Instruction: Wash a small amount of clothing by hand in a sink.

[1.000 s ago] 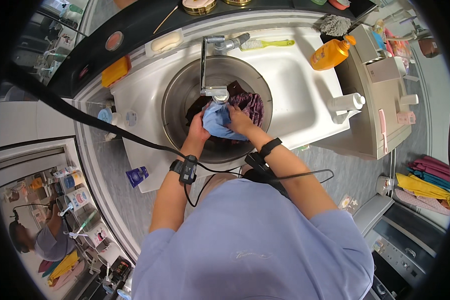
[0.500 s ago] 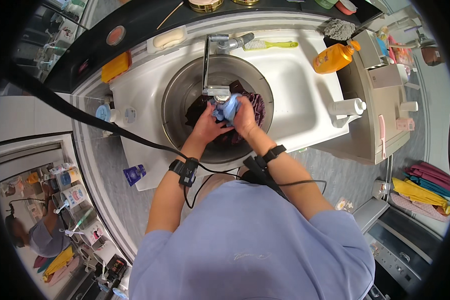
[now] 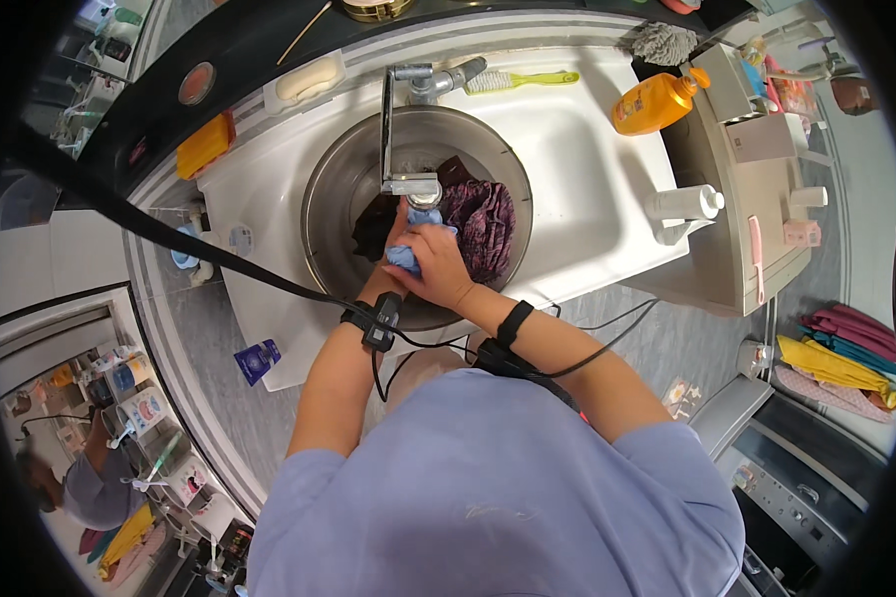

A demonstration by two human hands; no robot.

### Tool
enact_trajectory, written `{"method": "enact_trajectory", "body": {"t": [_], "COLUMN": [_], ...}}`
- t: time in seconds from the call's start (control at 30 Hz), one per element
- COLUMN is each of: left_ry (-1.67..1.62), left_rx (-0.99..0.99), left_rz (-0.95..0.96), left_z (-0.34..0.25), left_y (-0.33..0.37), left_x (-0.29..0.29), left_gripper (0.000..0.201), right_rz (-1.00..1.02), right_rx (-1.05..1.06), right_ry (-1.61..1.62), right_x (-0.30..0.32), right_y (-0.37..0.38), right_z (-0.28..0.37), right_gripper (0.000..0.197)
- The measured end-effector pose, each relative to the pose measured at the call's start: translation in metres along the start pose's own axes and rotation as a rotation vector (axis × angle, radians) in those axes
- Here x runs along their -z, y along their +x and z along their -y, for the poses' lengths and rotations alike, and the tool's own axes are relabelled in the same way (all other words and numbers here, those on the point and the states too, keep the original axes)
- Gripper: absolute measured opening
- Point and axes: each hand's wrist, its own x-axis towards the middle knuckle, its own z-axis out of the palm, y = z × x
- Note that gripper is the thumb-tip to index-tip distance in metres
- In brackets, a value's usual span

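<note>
A light blue cloth (image 3: 404, 260) is bunched between my two hands under the faucet (image 3: 413, 186), above the metal basin (image 3: 319, 214). My right hand (image 3: 438, 261) lies over the cloth with its fingers wrapped round it. Beneath it, my left hand (image 3: 393, 239) grips the cloth from the left side, most of its fingers hidden by the cloth and the right hand. Beside my right hand, a dark purple patterned garment (image 3: 483, 224) lies crumpled in the basin. Darker fabric (image 3: 370, 227) sits to the left of my hands.
The basin stands in a white sink (image 3: 572, 179). Behind it are a green-handled brush (image 3: 518, 82) and a soap dish (image 3: 304, 88). An orange pump bottle (image 3: 652, 104) and a white bottle (image 3: 685, 203) stand at right. A black cable (image 3: 219, 257) crosses from the left; a purple tube (image 3: 257, 360) lies front left.
Both hands have come down and left from close under the faucet with the blue cloth. My right hand now folds over the left, and more of the purple garment shows.
</note>
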Motion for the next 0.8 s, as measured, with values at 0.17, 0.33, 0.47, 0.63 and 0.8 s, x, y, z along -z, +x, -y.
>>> {"method": "enact_trajectory", "body": {"t": [0.17,0.33,0.47,0.63,0.8], "left_ry": [0.03,0.027,0.015,-0.243,-0.205], "left_rx": [-0.042,-0.089,-0.112,-0.013,0.129], "left_rz": [-0.032,-0.041,-0.045,0.374,-0.075], "left_z": [0.004,0.001,0.004,0.007,0.013], "left_y": [0.001,0.024,0.053,0.066,0.049], "left_x": [0.003,0.015,0.032,0.049,0.002], "left_gripper": [0.04,0.038,0.037,0.03,0.035], "right_rz": [-0.256,-0.383,-0.356,-0.223,-0.224], "right_rx": [-0.179,-0.304,-0.513,-0.683,-0.999], "right_ry": [-0.153,-0.134,-0.145,-0.151,-0.117], "right_x": [-0.015,-0.04,-0.047,-0.051,-0.036], "right_y": [0.001,0.008,0.015,0.025,0.024], "right_z": [-0.008,-0.024,-0.034,-0.04,-0.11], "right_gripper": [0.038,0.038,0.037,0.036,0.038]}}
